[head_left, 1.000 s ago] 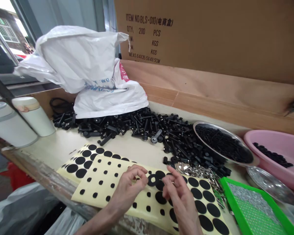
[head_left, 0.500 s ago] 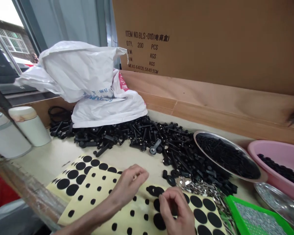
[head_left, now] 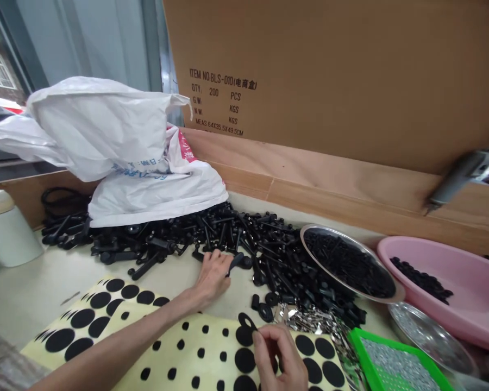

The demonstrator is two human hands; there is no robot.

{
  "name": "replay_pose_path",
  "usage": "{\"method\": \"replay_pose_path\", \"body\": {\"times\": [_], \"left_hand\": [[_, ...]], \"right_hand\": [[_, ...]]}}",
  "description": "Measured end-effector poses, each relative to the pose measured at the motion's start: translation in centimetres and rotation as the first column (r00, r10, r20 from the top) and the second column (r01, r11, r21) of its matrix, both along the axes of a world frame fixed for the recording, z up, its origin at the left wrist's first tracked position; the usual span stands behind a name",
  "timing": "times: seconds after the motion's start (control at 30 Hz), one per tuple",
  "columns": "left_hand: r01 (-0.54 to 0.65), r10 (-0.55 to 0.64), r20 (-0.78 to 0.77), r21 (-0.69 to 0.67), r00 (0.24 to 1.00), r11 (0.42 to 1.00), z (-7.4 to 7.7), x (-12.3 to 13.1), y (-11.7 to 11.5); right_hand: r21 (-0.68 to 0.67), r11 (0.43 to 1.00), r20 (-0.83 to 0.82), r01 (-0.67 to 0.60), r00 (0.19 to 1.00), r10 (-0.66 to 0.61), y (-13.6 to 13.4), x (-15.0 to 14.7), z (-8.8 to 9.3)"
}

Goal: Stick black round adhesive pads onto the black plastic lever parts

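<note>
My left hand [head_left: 214, 276] reaches to the near edge of the heap of black plastic parts [head_left: 277, 244]. Its fingers are closed around a black rod-shaped plastic part [head_left: 237, 262] with a round end. Low in front, my right hand [head_left: 281, 355] pinches the edge of a black ring-shaped sticker [head_left: 246, 321] between thumb and finger. The sticker is lifted and bent, with a hole in its middle. Beneath both arms lies a pale yellow sticker sheet [head_left: 169, 339] carrying small black dots and full black discs. A second sheet [head_left: 120, 307] of black discs lies under it at left.
White sacks [head_left: 155, 195] rest on the heap. To the right are a metal bowl [head_left: 395, 290] of black pieces, a pink basin [head_left: 468, 277], a green tray [head_left: 358, 339] of small metal pieces and shiny metal clips [head_left: 309, 320]. A screwdriver-like tool [head_left: 452, 182] hangs at right.
My left hand has moved forward from above the sheet to the heap and closed on a black part. My right hand has lifted the ring-shaped sticker's edge. The view has turned right.
</note>
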State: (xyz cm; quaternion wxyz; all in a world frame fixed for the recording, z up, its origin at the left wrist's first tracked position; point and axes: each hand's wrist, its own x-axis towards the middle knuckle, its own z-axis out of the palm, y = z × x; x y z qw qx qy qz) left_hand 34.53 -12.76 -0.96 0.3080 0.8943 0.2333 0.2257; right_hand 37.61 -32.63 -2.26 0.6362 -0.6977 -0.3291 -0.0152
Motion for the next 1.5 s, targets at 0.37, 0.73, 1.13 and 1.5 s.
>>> {"method": "replay_pose_path", "body": {"times": [0.37, 0.73, 1.13, 1.5], "left_hand": [[0.189, 0.246, 0.219, -0.972, 0.944, 0.142, 1.6, -8.5, -8.6], [0.307, 0.285, 0.3, -0.951, 0.91, 0.022, 1.7, -11.9, -7.9], [0.354, 0.449, 0.281, -0.931, 0.848, -0.085, 0.4, -11.3, -5.7], [0.278, 0.455, 0.25, -0.961, 0.855, 0.005, -0.1, -10.2, -6.3]], "right_hand": [[0.122, 0.946, -0.589, -0.302, 0.745, 0.314, 1.7, -2.2, 0.6], [0.164, 0.957, -0.541, -0.24, 0.789, 0.291, 4.1, -3.6, -1.6], [0.015, 0.954, -0.605, -0.301, 0.756, 0.248, 2.9, -3.5, 0.0], [-0.046, 0.947, -0.642, -0.317, 0.736, 0.215, 3.0, -3.9, 0.7]]}}
